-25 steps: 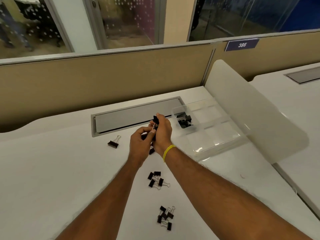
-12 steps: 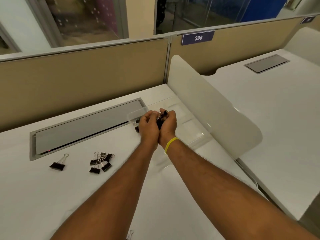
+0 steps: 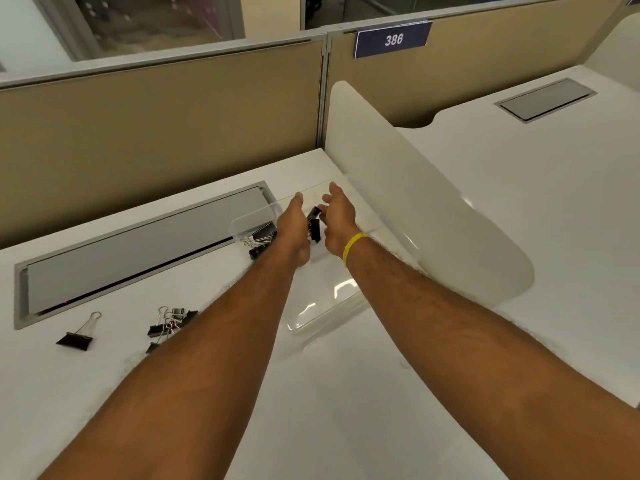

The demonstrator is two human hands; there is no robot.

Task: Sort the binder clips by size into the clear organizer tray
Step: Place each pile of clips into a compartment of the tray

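The clear organizer tray (image 3: pixel 313 318) lies on the white desk against a white divider. Both my hands hover over its far end. My left hand (image 3: pixel 294 230) and my right hand (image 3: pixel 338 220) are apart with fingers spread. Between them a few black binder clips (image 3: pixel 314 224) hang loose in the air above the tray; I cannot tell if any finger touches them. More black clips (image 3: pixel 262 235) lie in the tray's far left compartment. On the desk to the left lie one large clip (image 3: pixel 74 337) and a small cluster of clips (image 3: pixel 170 323), partly hidden by my left forearm.
A curved white divider panel (image 3: pixel 415 216) stands right of the tray. A grey cable hatch (image 3: pixel 138 251) is set into the desk at the left. A beige partition with a sign reading 386 (image 3: pixel 393 39) closes the back. A second desk (image 3: pixel 536 202) lies beyond the divider.
My hands, pressed together around the clips half a second ago, have spread apart over the tray, and the clips are now loose between them. The view has shifted right since a second ago.
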